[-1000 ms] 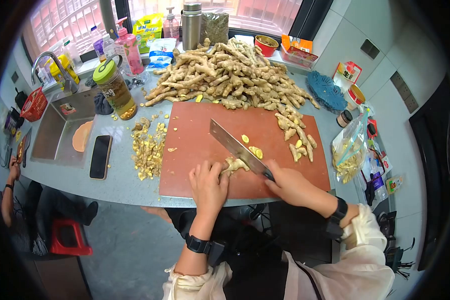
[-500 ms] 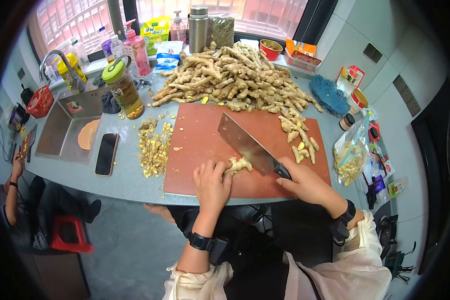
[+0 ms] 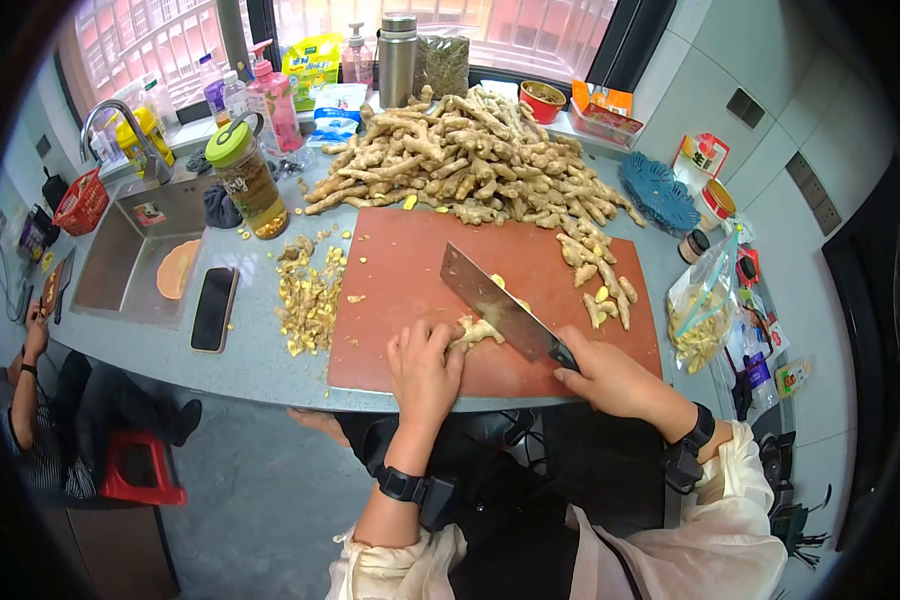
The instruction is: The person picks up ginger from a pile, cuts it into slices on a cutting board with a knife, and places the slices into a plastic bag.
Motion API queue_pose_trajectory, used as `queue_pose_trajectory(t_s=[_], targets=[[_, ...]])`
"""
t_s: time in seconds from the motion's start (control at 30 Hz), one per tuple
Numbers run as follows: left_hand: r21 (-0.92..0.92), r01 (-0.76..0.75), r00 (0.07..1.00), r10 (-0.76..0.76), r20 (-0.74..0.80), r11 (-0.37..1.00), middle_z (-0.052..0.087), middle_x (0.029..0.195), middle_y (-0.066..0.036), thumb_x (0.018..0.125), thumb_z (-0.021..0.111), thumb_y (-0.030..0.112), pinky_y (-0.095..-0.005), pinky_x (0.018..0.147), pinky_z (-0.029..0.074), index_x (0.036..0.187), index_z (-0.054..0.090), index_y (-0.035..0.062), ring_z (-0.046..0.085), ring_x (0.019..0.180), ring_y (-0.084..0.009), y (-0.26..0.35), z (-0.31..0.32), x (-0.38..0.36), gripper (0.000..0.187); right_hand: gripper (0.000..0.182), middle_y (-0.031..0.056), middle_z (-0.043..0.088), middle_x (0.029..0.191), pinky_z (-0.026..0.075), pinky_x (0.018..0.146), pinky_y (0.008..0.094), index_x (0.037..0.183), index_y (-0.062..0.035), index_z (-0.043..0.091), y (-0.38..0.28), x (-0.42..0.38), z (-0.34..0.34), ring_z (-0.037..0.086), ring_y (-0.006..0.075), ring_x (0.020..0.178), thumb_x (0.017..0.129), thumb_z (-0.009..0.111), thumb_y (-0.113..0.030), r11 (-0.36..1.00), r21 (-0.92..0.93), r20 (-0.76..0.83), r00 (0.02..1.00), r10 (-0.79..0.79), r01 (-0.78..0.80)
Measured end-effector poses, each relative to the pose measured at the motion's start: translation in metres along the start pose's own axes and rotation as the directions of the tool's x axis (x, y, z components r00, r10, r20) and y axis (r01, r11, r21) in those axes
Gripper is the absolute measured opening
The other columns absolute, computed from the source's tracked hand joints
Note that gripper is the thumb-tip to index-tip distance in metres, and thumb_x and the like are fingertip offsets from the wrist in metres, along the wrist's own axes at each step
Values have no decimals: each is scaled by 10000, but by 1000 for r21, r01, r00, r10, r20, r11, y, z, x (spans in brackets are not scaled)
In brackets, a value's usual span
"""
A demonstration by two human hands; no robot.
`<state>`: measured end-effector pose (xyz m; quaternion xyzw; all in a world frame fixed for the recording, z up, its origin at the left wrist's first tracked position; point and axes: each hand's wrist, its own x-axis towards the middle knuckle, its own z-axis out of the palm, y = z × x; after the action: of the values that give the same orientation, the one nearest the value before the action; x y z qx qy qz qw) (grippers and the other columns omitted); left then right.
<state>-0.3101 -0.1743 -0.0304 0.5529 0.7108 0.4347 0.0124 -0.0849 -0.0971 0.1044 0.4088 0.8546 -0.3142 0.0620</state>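
With its fingers bent, my left hand (image 3: 424, 372) presses a knobbly piece of ginger (image 3: 479, 331) onto the reddish-brown cutting board (image 3: 400, 270). My right hand (image 3: 615, 375) is wrapped round the black handle of a cleaver (image 3: 497, 307). Its broad steel blade slants across the board, right beside the ginger's right end. A pale cut bit of ginger (image 3: 498, 282) shows just beyond the blade. Several whole ginger pieces (image 3: 596, 265) lie on the board's right part. A large heap of ginger root (image 3: 470, 150) rises behind the board.
Ginger scraps (image 3: 310, 300) and a phone (image 3: 215, 308) lie left of the board, near a green-lidded jar (image 3: 248, 185) and the sink (image 3: 120, 265). To the right are a zip bag (image 3: 705, 310) and a blue dish (image 3: 660, 188). Another person (image 3: 45, 420) sits at far left.
The cleaver and my right hand have shifted slightly towards me. Pale cut ginger now shows beyond the blade. My left hand and its ginger piece stay in place.
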Motion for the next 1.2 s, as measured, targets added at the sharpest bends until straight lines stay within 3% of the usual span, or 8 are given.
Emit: queue_pose_trajectory(t_s=[0.2,0.67,0.83,0.97,1.2], targets=[[9,7,1000,-7,24,1000,592,945,-62,849,750,179,-429,944,391,989,724,147,574,978,-280,1,0,-1,146,329,289,664,926,499,776,570,1170,-19,396,-2,21,13,648,505,912,994,596,-212,993,-72,-88,992,-95,89],[16,-20,1000,20,12,1000,584,949,-65,860,735,169,-431,950,391,997,716,140,570,992,-282,-1,1,2,142,329,280,661,878,505,780,573,1165,-21,394,2,-7,9,655,504,894,996,600,-214,988,-157,-4,1000,-3,2],[19,7,999,-8,40,1000,587,951,-67,856,740,172,-434,948,390,997,716,142,571,992,-283,0,0,0,146,341,276,673,876,513,760,580,1197,-12,407,2,21,29,662,498,861,981,599,-194,990,-118,-140,985,-98,82],[57,-13,1000,12,5,998,590,947,-63,852,744,171,-433,942,391,996,717,141,572,989,-283,2,0,-1,149,356,276,679,880,515,751,583,1212,-8,409,6,24,28,666,494,852,972,603,-184,982,-145,-152,978,-142,120],[18,13,1000,-13,17,1000,600,950,-68,857,741,187,-436,938,396,989,715,137,574,985,-285,1,0,-1,143,325,275,682,886,516,761,585,1169,-5,419,7,-13,16,672,489,861,970,598,-190,982,-184,-25,999,-45,40]])
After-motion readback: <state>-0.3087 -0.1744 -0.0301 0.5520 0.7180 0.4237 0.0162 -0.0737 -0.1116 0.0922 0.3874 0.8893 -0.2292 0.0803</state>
